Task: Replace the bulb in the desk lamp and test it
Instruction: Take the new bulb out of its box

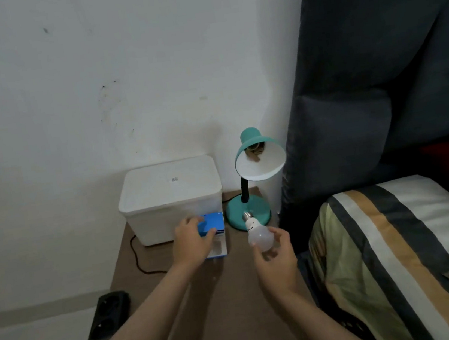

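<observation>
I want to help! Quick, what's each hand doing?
Left hand: grips the blue box on the table.
Right hand: holds the bulb, screw end pointing up.

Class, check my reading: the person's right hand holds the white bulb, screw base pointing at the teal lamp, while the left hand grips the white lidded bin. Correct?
Not quite. In the head view the left hand grips the blue box in front of the bin, not the bin. The rest stands: right hand, bulb, lamp.

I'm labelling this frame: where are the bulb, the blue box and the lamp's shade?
bulb point(261, 237): head view, on its white globe.
blue box point(209, 221): head view, on its top face.
lamp shade point(260, 165): head view, on its white inner surface.
</observation>
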A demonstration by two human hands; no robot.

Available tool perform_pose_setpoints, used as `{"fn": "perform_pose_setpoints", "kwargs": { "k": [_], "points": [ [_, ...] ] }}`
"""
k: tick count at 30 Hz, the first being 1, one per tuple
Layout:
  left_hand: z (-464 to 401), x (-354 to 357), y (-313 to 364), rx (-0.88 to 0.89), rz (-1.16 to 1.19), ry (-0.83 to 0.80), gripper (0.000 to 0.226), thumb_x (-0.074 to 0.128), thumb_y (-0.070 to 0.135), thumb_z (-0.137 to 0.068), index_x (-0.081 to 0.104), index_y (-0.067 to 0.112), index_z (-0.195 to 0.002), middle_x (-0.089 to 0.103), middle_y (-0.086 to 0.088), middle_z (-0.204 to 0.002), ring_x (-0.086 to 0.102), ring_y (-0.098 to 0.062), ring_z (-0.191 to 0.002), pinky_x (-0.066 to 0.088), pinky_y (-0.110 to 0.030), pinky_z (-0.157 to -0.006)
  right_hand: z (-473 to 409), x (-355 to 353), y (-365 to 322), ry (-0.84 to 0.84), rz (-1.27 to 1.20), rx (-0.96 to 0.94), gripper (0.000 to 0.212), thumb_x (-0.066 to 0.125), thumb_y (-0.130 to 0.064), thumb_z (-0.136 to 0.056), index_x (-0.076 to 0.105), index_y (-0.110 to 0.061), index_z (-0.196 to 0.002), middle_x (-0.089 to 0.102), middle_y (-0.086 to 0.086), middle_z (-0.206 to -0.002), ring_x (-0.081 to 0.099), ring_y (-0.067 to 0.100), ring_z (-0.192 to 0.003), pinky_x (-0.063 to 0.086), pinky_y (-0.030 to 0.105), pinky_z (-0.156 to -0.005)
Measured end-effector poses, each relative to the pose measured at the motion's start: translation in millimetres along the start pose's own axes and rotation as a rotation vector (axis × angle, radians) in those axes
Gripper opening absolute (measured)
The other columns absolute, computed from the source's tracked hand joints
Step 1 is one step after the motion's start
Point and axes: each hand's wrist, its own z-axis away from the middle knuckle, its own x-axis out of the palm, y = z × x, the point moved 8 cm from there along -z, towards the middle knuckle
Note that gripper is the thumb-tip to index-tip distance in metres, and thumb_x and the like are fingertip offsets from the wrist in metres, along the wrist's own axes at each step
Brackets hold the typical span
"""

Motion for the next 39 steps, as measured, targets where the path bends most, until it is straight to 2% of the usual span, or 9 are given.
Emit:
{"fn": "perform_pose_setpoints", "kwargs": {
  "k": [4,10,13,15,23,26,29,33,39],
  "points": [
    [2,6,-13,-0.025,0.025,0.0,0.041,0.064,0.031,-0.085,0.058,0.013,-0.121,0.055,-0.01,-0.116,0.055,-0.026,-0.102,0.049,-0.036,-0.086,2,15,25,-0.055,0.179,0.104,0.041,0.072,-0.038,-0.071,0.046,-0.046,-0.102,0.059,-0.015,-0.097,0.062,0.009,-0.09,0.058,0.04,-0.075],
    [4,8,-12,-0.018,0.109,0.07,0.04,0.066,0.025,-0.084,0.06,0.007,-0.119,0.058,-0.009,-0.103,0.05,-0.014,-0.083,0.037,-0.017,-0.071,-11,33,38,-0.062,0.235,0.17,0.037,0.074,-0.025,-0.072,0.052,-0.033,-0.101,0.057,0.0,-0.104,0.059,0.016,-0.088,0.052,0.033,-0.077],
    [5,8,-13,-0.019,0.13,0.091,0.04,0.067,0.024,-0.084,0.059,0.007,-0.12,0.056,-0.006,-0.102,0.05,-0.012,-0.081,0.037,-0.01,-0.057,-19,40,40,-0.054,0.278,0.165,0.036,0.075,-0.022,-0.073,0.055,-0.023,-0.103,0.051,0.003,-0.105,0.053,0.017,-0.089,0.042,0.027,-0.077],
    [5,8,-14,-0.018,0.144,0.102,0.041,0.068,0.023,-0.083,0.06,0.006,-0.119,0.056,-0.006,-0.102,0.05,-0.012,-0.081,0.037,-0.008,-0.058,-23,45,43,-0.069,0.276,0.196,0.035,0.074,-0.023,-0.074,0.055,-0.023,-0.104,0.051,0.003,-0.105,0.053,0.018,-0.092,0.043,0.028,-0.078],
    [6,7,-15,-0.04,0.182,0.11,0.041,0.069,0.022,-0.082,0.061,0.006,-0.118,0.057,-0.005,-0.105,0.052,-0.014,-0.083,0.039,-0.019,-0.075,-27,50,43,-0.075,0.291,0.213,0.045,0.07,-0.025,-0.079,0.053,-0.016,-0.119,0.045,0.004,-0.114,0.051,0.019,-0.097,0.044,0.03,-0.084],
    [6,7,-15,-0.045,0.179,0.107,0.04,0.07,0.022,-0.081,0.061,0.006,-0.117,0.059,-0.008,-0.108,0.057,-0.02,-0.087,0.039,-0.021,-0.077,-24,47,15,-0.005,0.304,-0.021,0.039,0.068,-0.019,-0.081,0.055,-0.012,-0.117,0.049,0.004,-0.115,0.05,0.017,-0.105,0.044,0.033,-0.093],
    [3,6,-15,-0.046,0.183,0.086,0.043,0.072,0.023,-0.079,0.06,0.005,-0.116,0.061,-0.01,-0.11,0.058,-0.022,-0.098,0.044,-0.026,-0.082,-21,56,-11,-0.059,0.237,-0.169,0.027,0.063,-0.014,-0.085,0.059,-0.014,-0.112,0.057,-0.004,-0.106,0.054,0.008,-0.1,0.047,0.026,-0.088],
    [5,1,-17,-0.108,0.26,0.064,0.037,0.075,0.019,-0.076,0.06,0.006,-0.108,0.061,0.001,-0.099,0.055,-0.011,-0.089,0.042,-0.024,-0.074,-27,74,-14,-0.185,0.144,-0.076,0.029,0.06,-0.009,-0.086,0.059,-0.016,-0.114,0.058,-0.002,-0.108,0.06,0.005,-0.093,0.055,0.028,-0.083],
    [9,0,-24,-0.145,0.259,0.034,0.031,0.074,0.012,-0.075,0.065,0.003,-0.104,0.07,-0.013,-0.094,0.062,-0.021,-0.082,0.05,-0.031,-0.075,-25,94,3,-0.331,0.033,0.228,0.042,0.059,-0.001,-0.085,0.053,-0.007,-0.127,0.061,0.006,-0.117,0.059,0.009,-0.102,0.054,0.032,-0.091]
  ]
}}
